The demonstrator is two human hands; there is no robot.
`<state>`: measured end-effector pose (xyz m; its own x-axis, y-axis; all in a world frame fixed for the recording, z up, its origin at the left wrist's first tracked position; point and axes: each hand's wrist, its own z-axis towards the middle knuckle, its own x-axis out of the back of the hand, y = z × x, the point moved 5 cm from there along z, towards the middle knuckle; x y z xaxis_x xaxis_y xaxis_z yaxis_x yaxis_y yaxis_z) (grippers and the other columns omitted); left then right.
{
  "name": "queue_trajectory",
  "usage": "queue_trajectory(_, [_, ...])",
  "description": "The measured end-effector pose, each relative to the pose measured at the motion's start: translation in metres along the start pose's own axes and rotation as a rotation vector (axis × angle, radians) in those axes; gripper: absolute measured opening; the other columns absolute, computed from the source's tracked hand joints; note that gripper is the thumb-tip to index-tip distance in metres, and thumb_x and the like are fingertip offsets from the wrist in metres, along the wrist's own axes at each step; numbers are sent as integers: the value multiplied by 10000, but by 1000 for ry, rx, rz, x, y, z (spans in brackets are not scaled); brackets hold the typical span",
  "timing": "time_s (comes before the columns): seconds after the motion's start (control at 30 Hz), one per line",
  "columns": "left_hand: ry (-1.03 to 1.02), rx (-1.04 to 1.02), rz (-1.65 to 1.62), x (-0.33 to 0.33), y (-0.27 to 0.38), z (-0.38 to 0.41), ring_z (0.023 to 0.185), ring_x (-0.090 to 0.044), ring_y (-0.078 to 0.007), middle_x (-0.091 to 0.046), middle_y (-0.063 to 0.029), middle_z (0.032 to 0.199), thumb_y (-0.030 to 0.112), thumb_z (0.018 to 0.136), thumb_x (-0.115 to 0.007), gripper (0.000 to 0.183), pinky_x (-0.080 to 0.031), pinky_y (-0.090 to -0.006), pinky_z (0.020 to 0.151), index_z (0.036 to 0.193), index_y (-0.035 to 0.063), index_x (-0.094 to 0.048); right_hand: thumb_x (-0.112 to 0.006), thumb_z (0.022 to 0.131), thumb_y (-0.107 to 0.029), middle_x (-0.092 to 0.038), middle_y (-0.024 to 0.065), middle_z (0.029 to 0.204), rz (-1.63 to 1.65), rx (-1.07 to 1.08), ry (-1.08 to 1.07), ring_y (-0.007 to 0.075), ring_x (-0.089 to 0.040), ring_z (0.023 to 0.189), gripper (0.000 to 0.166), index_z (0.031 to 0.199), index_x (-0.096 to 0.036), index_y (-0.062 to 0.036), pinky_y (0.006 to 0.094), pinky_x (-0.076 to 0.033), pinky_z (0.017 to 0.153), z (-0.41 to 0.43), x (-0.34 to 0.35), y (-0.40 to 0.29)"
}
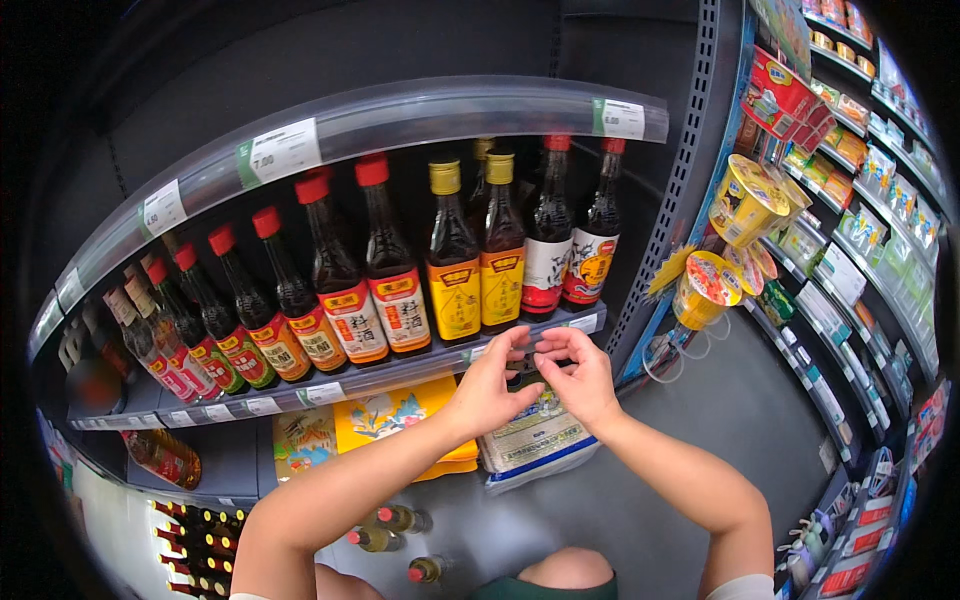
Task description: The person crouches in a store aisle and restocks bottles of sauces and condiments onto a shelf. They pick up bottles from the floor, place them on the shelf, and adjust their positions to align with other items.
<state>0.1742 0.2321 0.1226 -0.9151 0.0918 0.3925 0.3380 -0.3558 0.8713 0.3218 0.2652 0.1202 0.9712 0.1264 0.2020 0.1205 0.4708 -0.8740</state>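
Note:
My left hand and my right hand are raised close together in front of the lower shelf's edge, fingers curled and apart, with nothing seen between them. Behind them a row of glass bottles stands on that shelf: two yellow-labelled bottles with yellow caps, two dark bottles with red-and-white labels to the right, and cooking wine bottles with red caps to the left. Smaller red-capped bottles continue leftward. Beneath my hands lies a clear-wrapped pack with a blue edge.
An upper shelf rail with price tags crosses above the bottles. Yellow printed packs and a tilted bottle are below. Several bottles stand on the floor, near more capped bottles. Instant noodle cups hang at the right.

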Motion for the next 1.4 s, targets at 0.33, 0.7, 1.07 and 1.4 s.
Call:
queue_trajectory(0.33, [118, 350, -217, -37, -20, 38, 1443, -271, -323, -239, -224, 1551, 126, 789, -808, 1101, -284, -432, 1163, 1539, -12, -14, -788, 759, -127, -604, 134, 1139, -208, 113, 297, 252, -647, 933, 580, 1246, -487, -29, 370, -525, 810, 59, 68, 49])
queue_trajectory(0.7, [216, 290, -229, -54, -13, 52, 1439, -281, -341, -228, -274, 1543, 82, 800, -777, 1107, -308, -438, 1153, 1548, 45, 37, -819, 729, -224, -603, 226, 1234, -446, 68, 174, 399, -617, 1091, 863, 1413, -325, -40, 452, -506, 888, 120, 67, 56])
queue_trajectory(1.07, [235, 317, -292, -60, -20, 52, 1396, -328, -410, -281, -337, 1498, 103, 799, -789, 1135, -340, -467, 1121, 1557, 121, 55, -774, 766, -229, -602, 254, 1234, -503, 3, 108, 425, -598, 1116, 826, 1423, -302, -63, 465, -497, 913, 180, 43, 84])
queue_trajectory(1.4, [258, 292, -297, -52, -33, 37, 1380, -377, -311, -135, -164, 1609, 44, 798, -768, 1106, -377, -425, 1100, 1555, 58, 39, -713, 782, -115, -496, 198, 1363, -4, 170, 23, 303, -535, 1230, 738, 1413, -345, -7, 416, -469, 982, 115, 33, 72])
